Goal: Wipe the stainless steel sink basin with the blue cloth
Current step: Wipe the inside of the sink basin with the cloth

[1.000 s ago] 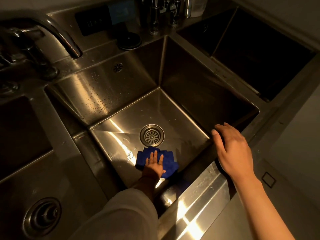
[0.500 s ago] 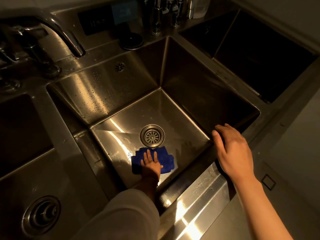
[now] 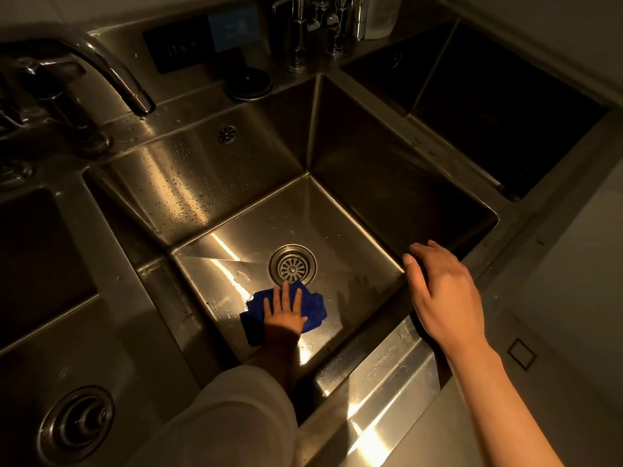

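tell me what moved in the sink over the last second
The left hand, pressing flat on the blue cloth, slid it left along the basin floor and slightly toward the drain. Nothing was grasped or released. The right hand stayed on the sink's edge.

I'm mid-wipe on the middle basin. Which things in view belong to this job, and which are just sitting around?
In the job:
blue cloth, pressed flat by the left hand
sink basin and its drain
right hand, resting on the basin's rim

Just there:
faucet
round black lid on the back ledge
neighbouring basins
small taps
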Motion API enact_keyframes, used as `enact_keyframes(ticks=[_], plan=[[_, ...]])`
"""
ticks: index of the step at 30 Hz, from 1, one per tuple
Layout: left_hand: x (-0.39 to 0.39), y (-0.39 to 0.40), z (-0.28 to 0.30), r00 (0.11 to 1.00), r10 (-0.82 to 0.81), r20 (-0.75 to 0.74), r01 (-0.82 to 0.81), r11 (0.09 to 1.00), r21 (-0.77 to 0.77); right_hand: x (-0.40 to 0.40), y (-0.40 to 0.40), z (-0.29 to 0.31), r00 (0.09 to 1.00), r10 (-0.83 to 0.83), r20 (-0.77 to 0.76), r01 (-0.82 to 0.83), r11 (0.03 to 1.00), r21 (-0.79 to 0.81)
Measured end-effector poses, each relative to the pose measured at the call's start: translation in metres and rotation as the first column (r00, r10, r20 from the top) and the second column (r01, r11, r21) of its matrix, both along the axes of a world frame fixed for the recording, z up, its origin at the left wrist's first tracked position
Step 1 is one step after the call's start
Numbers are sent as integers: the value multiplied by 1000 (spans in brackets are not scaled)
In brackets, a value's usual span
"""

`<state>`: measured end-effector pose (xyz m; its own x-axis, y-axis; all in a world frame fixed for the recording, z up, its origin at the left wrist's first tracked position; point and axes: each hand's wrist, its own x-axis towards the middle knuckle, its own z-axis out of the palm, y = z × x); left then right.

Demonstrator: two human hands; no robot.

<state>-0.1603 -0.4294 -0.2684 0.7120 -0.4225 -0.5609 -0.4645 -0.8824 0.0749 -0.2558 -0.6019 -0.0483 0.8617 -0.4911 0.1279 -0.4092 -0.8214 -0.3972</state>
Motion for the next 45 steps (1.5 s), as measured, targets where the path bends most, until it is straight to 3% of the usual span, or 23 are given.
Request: enact_keyframes(ticks=[2, 4, 9, 12, 15, 17, 22, 25, 34, 42, 45], plan=[[0, 6, 1, 970, -173, 169, 198, 969, -148, 0, 0, 0, 1000, 1, -2, -1, 1000, -1], [0, 14, 1, 944, -191, 268, 244, 952, -184, 1, 1, 0, 1000, 7, -4, -7, 1000, -1], [3, 13, -8, 961, -98, 258, 187, 919, -347, 2, 0, -1, 1000, 7, -6, -7, 1000, 0], [-4, 8, -2, 960, -126, 249, 187, 953, -237, 0, 0, 0, 1000, 2, 6, -2, 1000, 10], [-7, 10, -1, 977, 91, 194, -53, 980, -191, 0, 0, -1, 1000, 2, 1, -2, 1000, 9], [-7, 11, -6, 967, 196, 161, -153, 957, -249, 0, 0, 0, 1000, 2, 3, -2, 1000, 13], [3, 12, -14, 985, 173, 16, -172, 983, -60, 0, 2, 2, 1000, 3, 8, -4, 1000, 26], [5, 13, -35, 986, 169, 16, -169, 986, -8, 0, 2, 3, 1000, 3, 2, -3, 1000, 27], [27, 25, -35, 979, 190, 75, -191, 982, 6, -1, 1, 1, 1000, 5, 12, -5, 1000, 22], [60, 41, -26, 989, 143, 25, -143, 990, -2, 1, 2, 2, 1000, 3, 16, -4, 1000, 31], [52, 35, -22, 975, 218, 40, -218, 976, -10, 2, 3, 2, 1000, 2, 16, -3, 1000, 27]])
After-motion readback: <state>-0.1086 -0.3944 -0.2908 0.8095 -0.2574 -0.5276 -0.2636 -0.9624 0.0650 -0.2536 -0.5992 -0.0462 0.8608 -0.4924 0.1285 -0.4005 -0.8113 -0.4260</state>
